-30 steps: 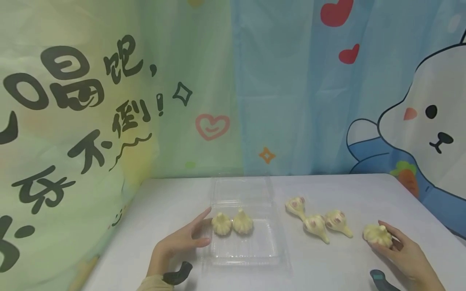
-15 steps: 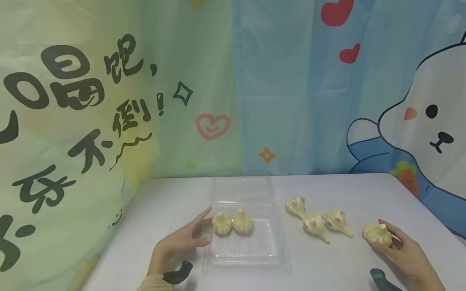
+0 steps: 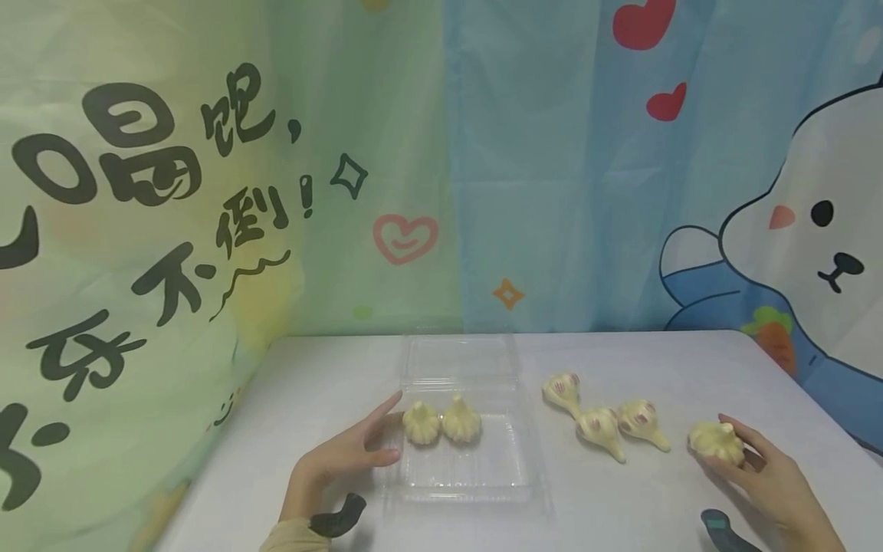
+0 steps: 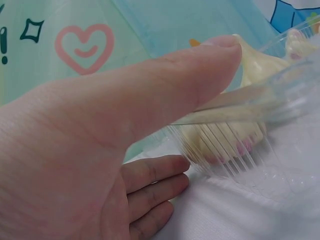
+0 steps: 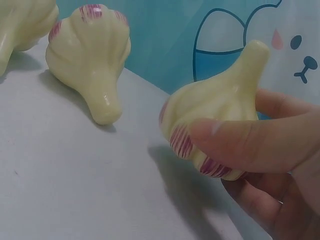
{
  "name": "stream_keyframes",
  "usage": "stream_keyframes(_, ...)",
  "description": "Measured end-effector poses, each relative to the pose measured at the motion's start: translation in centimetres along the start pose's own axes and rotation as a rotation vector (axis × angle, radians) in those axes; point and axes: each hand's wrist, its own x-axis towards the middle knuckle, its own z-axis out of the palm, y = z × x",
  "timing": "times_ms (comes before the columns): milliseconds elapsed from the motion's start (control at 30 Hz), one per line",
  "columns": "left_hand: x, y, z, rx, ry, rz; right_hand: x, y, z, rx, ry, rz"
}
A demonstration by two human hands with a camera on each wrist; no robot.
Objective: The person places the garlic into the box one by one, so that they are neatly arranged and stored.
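Observation:
My right hand [image 3: 773, 471] holds a pale garlic bulb [image 3: 716, 443] at the right of the table, thumb across its near side. In the right wrist view this garlic bulb [image 5: 212, 100] shows purple-streaked patches low on its body, its stem tilted up and its shadow on the tabletop. My left hand [image 3: 338, 456] is at the left side of a clear plastic box [image 3: 483, 484], its fingers fairly straight and spread along that side. Inside, two garlic bulbs [image 3: 461, 420] stand side by side toward the back left, stems up. The left wrist view shows my left thumb [image 4: 185, 75] over the rim.
Between box and right hand, three more garlic bulbs [image 3: 599, 428] lie on the white table [image 3: 621, 506], stems toward the front. The box's clear lid [image 3: 458, 359] is folded back behind it. A printed curtain [image 3: 524, 169] hangs along the table's far edge.
The head view has shifted very slightly. Both hands and all the garlic bulbs keep their places.

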Motion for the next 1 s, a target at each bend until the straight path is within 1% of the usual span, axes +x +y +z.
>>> stream_keyframes(100,0.0,0.0,0.0,0.003,-0.003,0.007,-0.1,-0.3,0.0,0.023,-0.008,0.018)
stream_keyframes(233,0.0,0.0,0.0,0.010,0.000,0.009,-0.2,-0.7,-0.1,0.047,-0.028,0.006)
stream_keyframes(400,0.0,0.0,0.0,0.009,0.002,0.006,-0.1,-1.0,-0.2,0.070,-0.029,-0.002)
stream_keyframes(500,0.0,0.0,0.0,0.008,0.003,0.004,0.0,-1.2,-0.3,0.035,-0.020,-0.039)
stream_keyframes(633,0.1,0.0,0.0,0.014,0.008,0.006,0.0,-1.5,-0.4,-0.067,0.012,-0.117)
stream_keyframes(700,0.1,0.0,0.0,0.019,0.012,0.007,0.0,-1.8,-0.4,-0.087,0.021,-0.127)
stream_keyframes(867,0.0,0.1,0.0,0.032,0.014,0.000,-0.1,-2.6,-0.4,-0.072,0.005,-0.111)
stream_keyframes(1000,0.0,0.2,-0.1,0.033,0.019,0.000,-0.1,-2.9,-0.5,-0.083,-0.003,-0.144)
